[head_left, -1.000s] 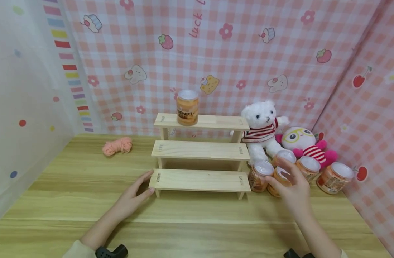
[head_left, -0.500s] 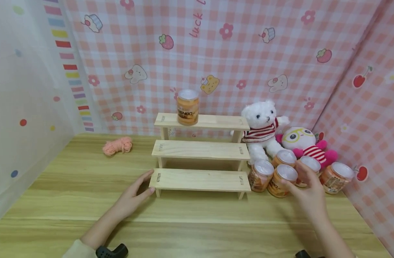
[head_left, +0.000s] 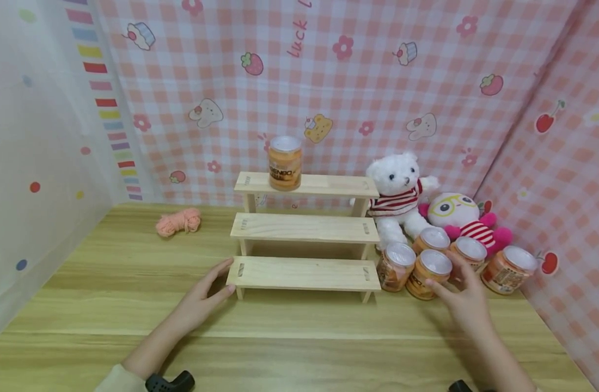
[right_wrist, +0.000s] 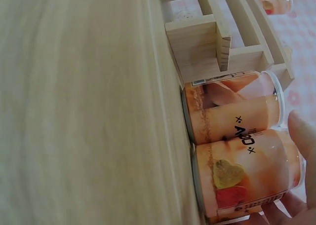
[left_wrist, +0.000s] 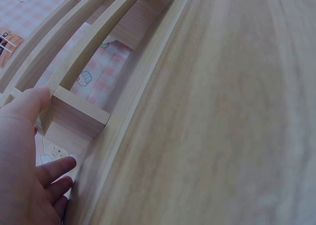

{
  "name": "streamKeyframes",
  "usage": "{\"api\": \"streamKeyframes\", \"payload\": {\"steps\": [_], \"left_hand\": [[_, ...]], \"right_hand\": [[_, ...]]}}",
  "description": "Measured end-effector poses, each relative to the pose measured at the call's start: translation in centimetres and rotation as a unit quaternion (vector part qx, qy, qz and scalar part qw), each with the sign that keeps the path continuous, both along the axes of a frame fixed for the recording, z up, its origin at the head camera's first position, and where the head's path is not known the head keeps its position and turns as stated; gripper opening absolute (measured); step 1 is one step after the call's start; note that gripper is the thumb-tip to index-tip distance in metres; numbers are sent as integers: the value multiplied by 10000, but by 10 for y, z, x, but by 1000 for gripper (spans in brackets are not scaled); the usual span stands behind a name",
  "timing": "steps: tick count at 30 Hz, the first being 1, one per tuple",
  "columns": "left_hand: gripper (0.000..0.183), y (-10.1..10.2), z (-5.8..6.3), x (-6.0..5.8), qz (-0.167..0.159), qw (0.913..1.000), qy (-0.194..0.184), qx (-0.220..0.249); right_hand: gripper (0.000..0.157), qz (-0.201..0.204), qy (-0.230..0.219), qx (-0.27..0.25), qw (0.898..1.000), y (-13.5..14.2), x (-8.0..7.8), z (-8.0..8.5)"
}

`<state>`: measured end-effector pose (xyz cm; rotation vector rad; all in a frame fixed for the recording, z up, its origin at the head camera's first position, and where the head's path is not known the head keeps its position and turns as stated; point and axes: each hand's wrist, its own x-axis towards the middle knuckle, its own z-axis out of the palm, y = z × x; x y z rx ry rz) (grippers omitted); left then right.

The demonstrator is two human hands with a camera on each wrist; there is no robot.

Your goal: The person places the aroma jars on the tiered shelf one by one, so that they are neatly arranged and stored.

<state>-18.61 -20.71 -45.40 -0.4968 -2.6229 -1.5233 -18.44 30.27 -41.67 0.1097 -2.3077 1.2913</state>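
A three-tier wooden display stand point(head_left: 304, 272) stands mid-table. My left hand point(head_left: 196, 305) rests against the left end of its lowest tier. In the left wrist view the thumb point(left_wrist: 34, 104) touches the corner of that board, and the other fingers point(left_wrist: 57, 178) lie loosely extended beside the leg. My right hand point(head_left: 463, 302) holds the front orange can point(head_left: 422, 280), which has a clear lid, amid a group at the stand's right. Its thumb point(right_wrist: 301, 136) is by the lid and its fingers point(right_wrist: 279, 212) curl along the far side. Another can point(head_left: 395, 268) stands right beside it.
One orange can point(head_left: 285, 163) sits on the top tier, left of centre. More cans, such as the far right one point(head_left: 509, 271), stand below a white teddy bear point(head_left: 396, 177) and a pink doll point(head_left: 458, 212). Peach yarn point(head_left: 178, 222) lies at back left.
My right hand moved from above the cans rightward and down, then slightly left, closing round the front can. The left hand and the stand have not moved.
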Motion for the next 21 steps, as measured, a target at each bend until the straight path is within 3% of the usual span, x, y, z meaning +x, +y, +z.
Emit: {"api": "streamKeyframes", "payload": {"steps": [4, 16, 21], "left_hand": [[60, 1, 0, -1, -3, 10000, 23, -9], [60, 0, -2, -2, 2, 10000, 59, -28], [59, 1, -1, -1, -24, 10000, 57, 26]], "right_hand": [[67, 85, 174, -113, 9997, 0, -4, -7], [75, 62, -157, -438, 9989, -3, -7, -18], [75, -103, -115, -322, 9994, -3, -9, -20]]}}
